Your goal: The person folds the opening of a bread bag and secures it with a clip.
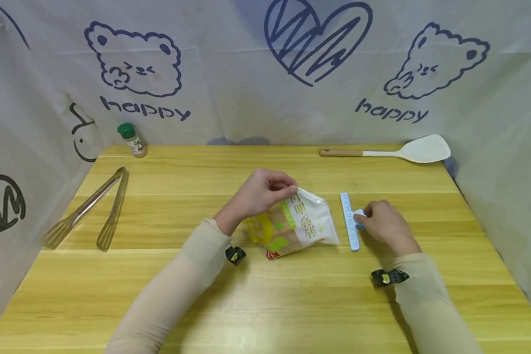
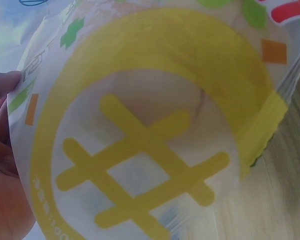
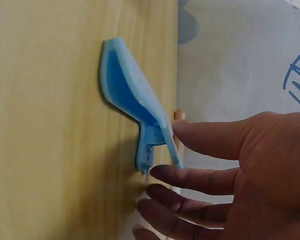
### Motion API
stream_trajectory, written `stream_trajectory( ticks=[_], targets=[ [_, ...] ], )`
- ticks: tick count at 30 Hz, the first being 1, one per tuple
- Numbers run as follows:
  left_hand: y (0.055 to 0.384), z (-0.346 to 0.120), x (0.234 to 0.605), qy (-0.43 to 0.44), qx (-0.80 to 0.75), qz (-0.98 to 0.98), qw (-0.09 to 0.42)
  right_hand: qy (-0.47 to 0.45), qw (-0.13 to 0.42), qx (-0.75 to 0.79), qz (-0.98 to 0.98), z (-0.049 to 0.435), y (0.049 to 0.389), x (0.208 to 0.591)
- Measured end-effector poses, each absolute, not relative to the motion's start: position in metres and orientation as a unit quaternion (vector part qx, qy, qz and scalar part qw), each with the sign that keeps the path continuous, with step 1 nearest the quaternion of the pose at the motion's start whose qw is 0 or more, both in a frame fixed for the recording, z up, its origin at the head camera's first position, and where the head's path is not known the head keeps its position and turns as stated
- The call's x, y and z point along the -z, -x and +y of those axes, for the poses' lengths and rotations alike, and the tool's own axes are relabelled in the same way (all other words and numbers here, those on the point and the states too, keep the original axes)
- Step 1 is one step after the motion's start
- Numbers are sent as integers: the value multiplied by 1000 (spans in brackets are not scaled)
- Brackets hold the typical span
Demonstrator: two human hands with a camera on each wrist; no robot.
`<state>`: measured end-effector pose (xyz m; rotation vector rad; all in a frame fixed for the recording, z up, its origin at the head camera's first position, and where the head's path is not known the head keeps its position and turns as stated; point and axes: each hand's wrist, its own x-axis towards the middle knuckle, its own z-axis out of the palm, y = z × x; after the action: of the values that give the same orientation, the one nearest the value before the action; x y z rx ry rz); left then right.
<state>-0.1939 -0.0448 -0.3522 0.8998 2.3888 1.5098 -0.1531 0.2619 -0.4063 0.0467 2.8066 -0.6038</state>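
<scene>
My left hand (image 1: 265,191) pinches the top edge of a printed plastic food bag (image 1: 309,221) between thumb and fingers. The bag has white, yellow and green print, with brownish contents showing through it. In the left wrist view the bag (image 2: 150,150) fills most of the picture, its yellow ring and lattice print up close. Just right of the bag lies a light-blue bag clip (image 1: 348,221). The right hand (image 1: 385,223) pinches the clip's handle; in the right wrist view, its thumb (image 3: 210,140) is against one lever and the index fingertip is by the other.
Metal tongs (image 1: 115,211) lie spread at the left of the wooden table (image 1: 292,305). A green-capped seasoning jar (image 1: 134,142) stands at the back left. A white spatula (image 1: 425,149) with a wooden handle lies along the back right edge. Printed cloth walls (image 1: 230,73) border the table.
</scene>
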Motion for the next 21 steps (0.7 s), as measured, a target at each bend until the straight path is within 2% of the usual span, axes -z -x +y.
stream_trajectory(
  ticks=[11,21],
  targets=[
    [194,-45,352,-302,-507,803,86,-41,123,283,950,264,155,406],
    [195,-43,352,-305,-502,805,85,-42,140,333,932,265,157,398]
  ],
)
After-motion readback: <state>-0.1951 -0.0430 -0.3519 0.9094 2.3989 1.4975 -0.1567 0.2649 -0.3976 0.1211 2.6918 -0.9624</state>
